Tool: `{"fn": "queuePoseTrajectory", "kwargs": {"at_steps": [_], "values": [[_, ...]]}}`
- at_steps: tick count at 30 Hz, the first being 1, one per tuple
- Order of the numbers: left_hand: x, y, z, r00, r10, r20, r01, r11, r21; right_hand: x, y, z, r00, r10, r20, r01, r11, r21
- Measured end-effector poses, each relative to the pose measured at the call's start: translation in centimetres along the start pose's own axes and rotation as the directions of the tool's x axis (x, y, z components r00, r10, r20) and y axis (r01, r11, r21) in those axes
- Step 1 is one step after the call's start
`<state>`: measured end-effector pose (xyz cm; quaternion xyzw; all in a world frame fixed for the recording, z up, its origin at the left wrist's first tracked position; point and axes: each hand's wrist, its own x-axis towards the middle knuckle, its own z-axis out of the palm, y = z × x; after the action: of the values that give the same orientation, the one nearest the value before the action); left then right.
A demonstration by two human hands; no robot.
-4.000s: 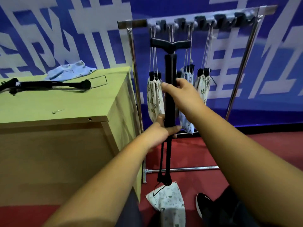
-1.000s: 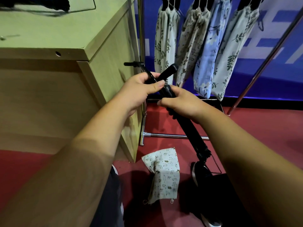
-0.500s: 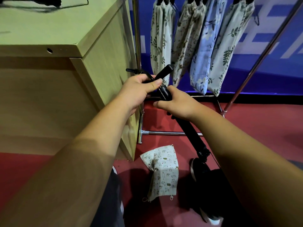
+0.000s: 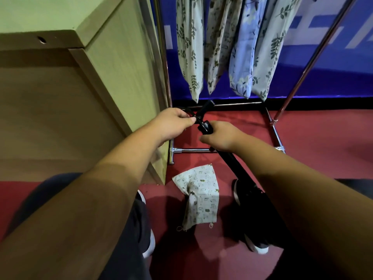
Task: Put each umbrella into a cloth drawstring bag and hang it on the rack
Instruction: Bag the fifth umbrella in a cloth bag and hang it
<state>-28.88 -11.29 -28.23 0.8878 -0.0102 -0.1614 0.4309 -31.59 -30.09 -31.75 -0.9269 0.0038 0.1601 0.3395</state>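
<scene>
- a folded black umbrella (image 4: pixel 232 161) is being held slantwise at the centre of the frame, handle up towards the rack (image 4: pixel 275 136), lower end running to the lower right.
- the umbrella's upper shaft is being gripped by the right hand (image 4: pixel 221 136), fingers curled round it just below the handle.
- a thin black strap (image 4: pixel 189 113) beside the handle is being pinched by the left hand (image 4: pixel 173 123), thumb against fingers.
- a printed cloth bag (image 4: pixel 198 197) is being seen lying on the red floor (image 4: pixel 323 142) at lower centre, between the shoes (image 4: pixel 256 245).
- four filled bags (image 4: pixel 189 47) are being seen hanging at upper centre, beside the wooden cabinet (image 4: pixel 113 57).
</scene>
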Motion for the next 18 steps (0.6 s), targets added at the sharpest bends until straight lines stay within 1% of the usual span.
{"fn": "queuePoseTrajectory", "kwargs": {"at_steps": [2,4,6,7,8,9,11,12,13,14,16,18], "values": [[-0.4,-0.5,0.4,1.0,-0.013,0.01,0.012,0.999,0.044,-0.3,0.2,0.1,1.0,0.026,-0.011,-0.025,0.999,0.02],[-0.6,-1.3,1.2,1.0,-0.029,0.007,0.029,0.998,0.049,-0.3,0.4,0.5,0.998,0.048,-0.03,-0.046,0.997,0.059],[-0.7,-2.3,2.2,0.998,-0.069,-0.006,0.07,0.997,0.045,-0.5,0.5,1.1,0.995,0.098,-0.025,-0.095,0.989,0.112],[-1.0,-2.8,2.8,0.995,-0.096,0.004,0.095,0.993,0.07,-0.7,0.8,1.6,0.991,0.133,-0.018,-0.129,0.979,0.156],[-1.0,-3.6,3.6,0.992,-0.117,0.037,0.111,0.985,0.134,-0.9,1.3,2.1,0.984,0.178,-0.006,-0.173,0.963,0.205],[-1.3,-4.2,4.3,0.984,-0.155,0.09,0.129,0.961,0.243,-1.2,1.8,2.6,0.973,0.23,0.014,-0.226,0.943,0.245],[-1.7,-5.7,6.1,0.945,-0.231,0.233,0.103,0.883,0.459,-1.7,3.2,3.8,0.939,0.337,0.063,-0.342,0.904,0.258],[-1.6,-6.7,7.1,0.912,-0.252,0.322,0.049,0.849,0.526,-1.9,4.0,4.6,0.917,0.39,0.087,-0.399,0.887,0.233],[-1.7,-7.6,8.2,0.881,-0.261,0.395,-0.005,0.829,0.56,-2.0,4.8,5.6,0.892,0.437,0.115,-0.452,0.867,0.211],[-1.6,-8.5,9.2,0.854,-0.277,0.44,-0.017,0.831,0.556,-2.1,5.8,6.7,0.867,0.475,0.151,-0.497,0.846,0.195],[-1.3,-10.2,11.4,0.826,-0.295,0.48,-0.025,0.832,0.554,-1.9,7.9,9.9,0.819,0.527,0.229,-0.57,0.794,0.211],[-1.5,-13.2,14.2,0.796,-0.351,0.493,-0.026,0.794,0.607,-1.9,9.6,13.0,0.753,0.568,0.333,-0.645,0.738,0.199]]}}
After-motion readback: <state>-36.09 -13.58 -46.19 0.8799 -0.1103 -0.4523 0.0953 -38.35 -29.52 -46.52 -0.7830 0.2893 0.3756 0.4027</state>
